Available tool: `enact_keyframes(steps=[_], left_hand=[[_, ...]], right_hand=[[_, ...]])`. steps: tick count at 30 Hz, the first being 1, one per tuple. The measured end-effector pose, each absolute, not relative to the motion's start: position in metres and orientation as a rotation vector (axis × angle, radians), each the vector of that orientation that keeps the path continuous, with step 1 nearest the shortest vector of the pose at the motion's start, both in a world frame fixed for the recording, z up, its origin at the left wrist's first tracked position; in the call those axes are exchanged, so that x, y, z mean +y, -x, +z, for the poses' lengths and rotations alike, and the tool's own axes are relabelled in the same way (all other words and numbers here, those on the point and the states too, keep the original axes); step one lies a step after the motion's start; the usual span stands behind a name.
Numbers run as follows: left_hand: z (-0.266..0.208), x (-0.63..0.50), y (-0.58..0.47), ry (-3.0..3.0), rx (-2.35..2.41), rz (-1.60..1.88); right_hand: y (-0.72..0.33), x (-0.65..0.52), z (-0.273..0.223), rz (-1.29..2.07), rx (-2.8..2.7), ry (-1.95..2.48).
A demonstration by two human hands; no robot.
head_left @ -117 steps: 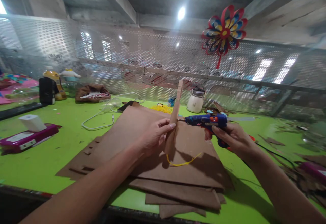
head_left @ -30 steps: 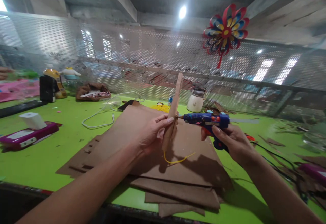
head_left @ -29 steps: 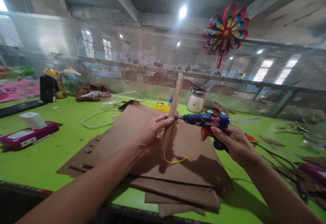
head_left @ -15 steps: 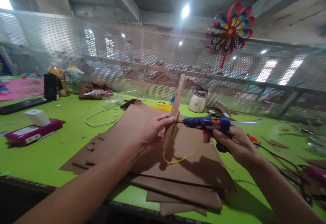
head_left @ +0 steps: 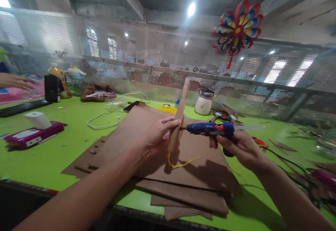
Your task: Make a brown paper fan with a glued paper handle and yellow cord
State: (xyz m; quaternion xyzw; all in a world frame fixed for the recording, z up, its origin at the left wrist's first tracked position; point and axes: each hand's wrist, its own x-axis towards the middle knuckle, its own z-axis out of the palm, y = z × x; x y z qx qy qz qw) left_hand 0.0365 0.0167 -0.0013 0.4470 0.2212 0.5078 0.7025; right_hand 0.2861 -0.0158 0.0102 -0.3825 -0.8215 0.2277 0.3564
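Above the cardboard [head_left: 126, 131], my left hand [head_left: 159, 133] pinches the strip [head_left: 181, 110] and my right hand [head_left: 243, 148] grips the glue gun [head_left: 208, 128], nozzle at the strip; likely gluing, next calling for steadiness.

A person's bare left forearm [head_left: 86, 189] and right forearm [head_left: 291, 192] slant inward from the lower corners, the left hand [head_left: 154, 136] pinching between thumb and fingers, the right hand [head_left: 244, 147] wrapped in a grip, index finger [head_left: 213, 142] curled ahead of its thumb.
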Motion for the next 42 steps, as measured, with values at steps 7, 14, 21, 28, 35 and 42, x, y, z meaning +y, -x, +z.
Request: enact_keyframes(steps=[7,14,21,28,35,42], left_hand=[[-0.002,0.019,-0.037,-0.954,0.510,1.154],[-0.003,0.019,-0.038,-0.978,0.511,1.111],[-0.001,0.019,-0.037,-0.984,0.518,1.115],[0.003,0.019,-0.036,-0.942,0.540,1.134],[-0.004,0.024,-0.035,-0.935,0.501,1.110],[-0.007,0.025,-0.034,-0.948,0.529,1.089]], right_hand=[[-0.288,-0.015,0.008,0.585,-2.160,0.985],[-0.287,-0.014,0.012,0.543,-2.090,1.001],[-0.285,-0.015,0.013,0.572,-2.133,0.959],[-0.287,-0.018,0.012,0.554,-2.225,0.989],[-0.289,-0.016,0.011,0.555,-2.191,0.989],[-0.292,-0.014,0.010,0.575,-2.152,0.973]])
